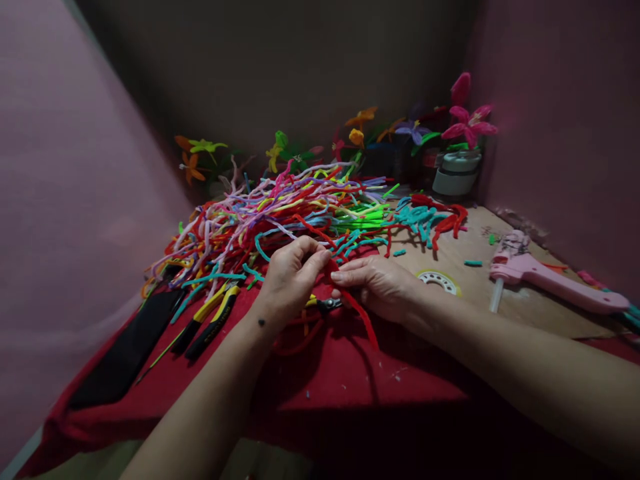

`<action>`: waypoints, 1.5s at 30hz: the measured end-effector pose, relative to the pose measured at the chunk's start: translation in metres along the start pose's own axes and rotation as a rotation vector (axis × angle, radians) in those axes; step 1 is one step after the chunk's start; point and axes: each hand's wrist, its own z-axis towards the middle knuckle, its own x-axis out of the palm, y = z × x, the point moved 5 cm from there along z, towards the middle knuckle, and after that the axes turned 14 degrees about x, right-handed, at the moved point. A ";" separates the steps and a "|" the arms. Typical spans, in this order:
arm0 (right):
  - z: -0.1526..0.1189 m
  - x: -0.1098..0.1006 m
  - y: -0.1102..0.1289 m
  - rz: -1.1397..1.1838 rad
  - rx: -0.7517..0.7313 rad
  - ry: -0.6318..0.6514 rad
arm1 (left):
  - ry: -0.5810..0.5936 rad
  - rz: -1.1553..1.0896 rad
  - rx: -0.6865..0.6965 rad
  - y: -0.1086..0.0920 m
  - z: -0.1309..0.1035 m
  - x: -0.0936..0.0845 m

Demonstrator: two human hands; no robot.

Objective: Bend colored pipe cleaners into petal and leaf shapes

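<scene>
A red pipe cleaner (364,319) runs between my two hands, its loose end hanging down toward the table's front. My left hand (295,270) pinches it near the top with thumb and forefinger. Just to the right, my right hand (373,287) is closed on the same pipe cleaner with its fingertips. Beneath the hands lies a pair of pliers (327,304), partly hidden, with a metal head and yellow on the handle. Behind them spreads a large heap of pipe cleaners (280,207) in many colours.
Yellow-and-black pliers (213,320) and a black flat case (127,350) lie at the left on a red cloth (330,390). At right, a pink glue gun (555,275) and a white tape roll (437,281) rest on a brown board (480,233). Pipe-cleaner flowers (469,123) stand behind.
</scene>
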 end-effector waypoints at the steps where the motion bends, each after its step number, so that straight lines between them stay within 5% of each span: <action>1: 0.000 -0.001 0.000 -0.009 -0.015 -0.015 | -0.007 -0.009 -0.009 0.000 0.000 -0.001; 8: -0.006 0.000 0.005 -0.186 -0.200 -0.119 | 0.156 -0.263 -0.160 0.005 -0.002 0.009; 18: -0.005 -0.001 0.004 -0.227 -0.161 -0.172 | 0.105 -0.121 -0.048 0.006 -0.001 0.010; 24: -0.009 0.005 0.006 -0.160 -0.181 -0.106 | 0.171 -0.570 -0.296 0.018 -0.005 0.013; 28: -0.006 0.001 0.002 -0.221 -0.127 -0.165 | 0.216 -0.398 -0.264 0.016 -0.004 0.012; 32: -0.008 -0.001 0.005 -0.239 -0.196 -0.226 | 0.073 -0.254 -0.210 0.015 0.002 0.006; 35: -0.010 -0.002 0.006 -0.238 -0.201 -0.240 | -0.150 -0.394 -0.195 0.021 0.006 -0.007; 37: -0.009 -0.004 0.006 -0.238 -0.193 -0.240 | -0.189 -0.549 -0.201 0.025 0.006 -0.010; 42: -0.005 -0.007 0.008 -0.171 -0.212 -0.165 | 0.126 -0.713 -0.323 0.022 -0.001 0.010; 45: -0.004 -0.005 0.007 -0.140 -0.200 -0.117 | 0.163 -0.689 -0.286 0.018 -0.003 0.017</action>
